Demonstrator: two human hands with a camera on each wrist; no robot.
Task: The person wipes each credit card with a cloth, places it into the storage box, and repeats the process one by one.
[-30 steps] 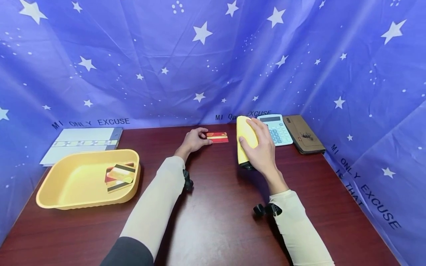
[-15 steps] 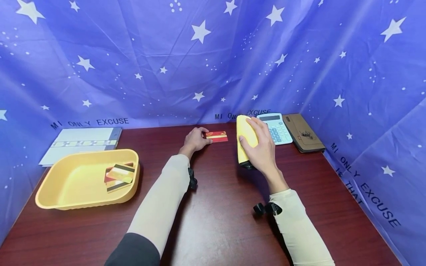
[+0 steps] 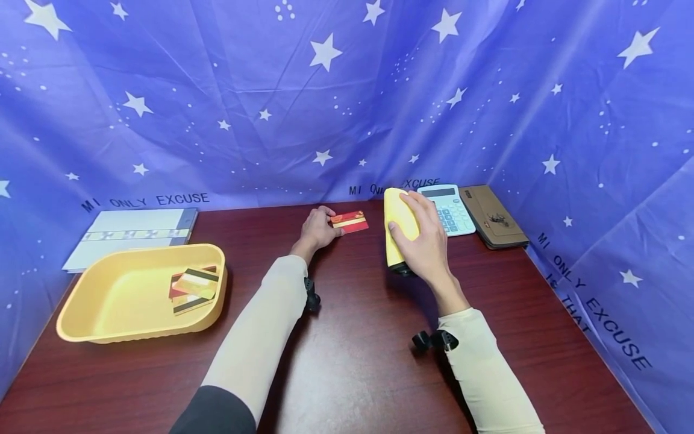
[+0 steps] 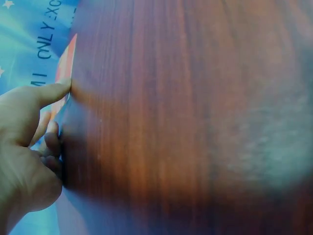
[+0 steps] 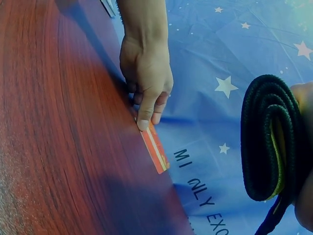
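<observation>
At the far side of the table, my left hand pinches the left end of a red card with a pale gold stripe. The left wrist view shows the thumb on the card's face and other fingers behind. My right hand grips a folded yellow cloth to the right of the card. In the right wrist view the black side of the folded cloth shows, its layers rolled together. Part of the right hand is hidden there by the frame's edge.
A yellow plastic basin on the left holds several cards. Behind it lies a white and grey binder-like item. A light blue calculator and a brown wallet lie at the back right. A starry blue curtain surrounds the table.
My left fingers have taken hold of the card, which has shifted slightly left and tilted. The right hand with the cloth stays in place.
</observation>
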